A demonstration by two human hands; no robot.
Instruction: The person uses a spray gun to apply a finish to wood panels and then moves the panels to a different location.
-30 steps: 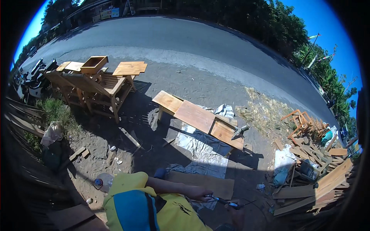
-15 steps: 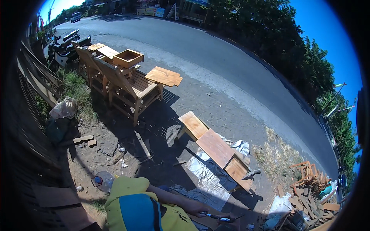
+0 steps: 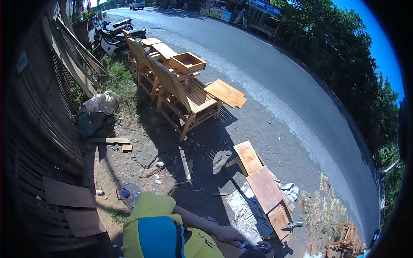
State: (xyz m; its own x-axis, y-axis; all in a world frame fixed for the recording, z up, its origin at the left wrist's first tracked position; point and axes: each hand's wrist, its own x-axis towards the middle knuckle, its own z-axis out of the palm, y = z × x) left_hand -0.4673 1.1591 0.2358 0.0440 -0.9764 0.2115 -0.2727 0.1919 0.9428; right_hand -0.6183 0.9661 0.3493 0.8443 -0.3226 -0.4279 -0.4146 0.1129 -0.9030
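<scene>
Low in the picture, my left arm reaches out of a yellow and blue sleeve. My left hand point(image 3: 230, 235) is closed around one end of a slim tool point(image 3: 247, 247) with a dark, partly blue body; its exact kind is unclear. Close beside it, in shade, my right hand point(image 3: 264, 246) has its fingers curled at the tool's other end, and what they grip is hard to make out. Just beyond the hands stands a low bench with wooden boards point(image 3: 264, 187) laid along it. A grey metal tool point(image 3: 292, 225) like a spray gun sits at the bench's near end.
Slatted wooden chairs point(image 3: 189, 96) bear an open drawer point(image 3: 188, 62) and a loose board point(image 3: 225, 93). A clear plastic jug point(image 3: 130, 194) stands left of my sleeve. A slatted fence point(image 3: 47, 116) runs along the left. Wooden scraps point(image 3: 344, 241) pile at lower right; a road point(image 3: 258, 64) lies beyond.
The view has swung left, so the chairs, bench and jug sit farther right in the picture and the scrap pile is partly cut off. Both hands stay together at the slim tool.
</scene>
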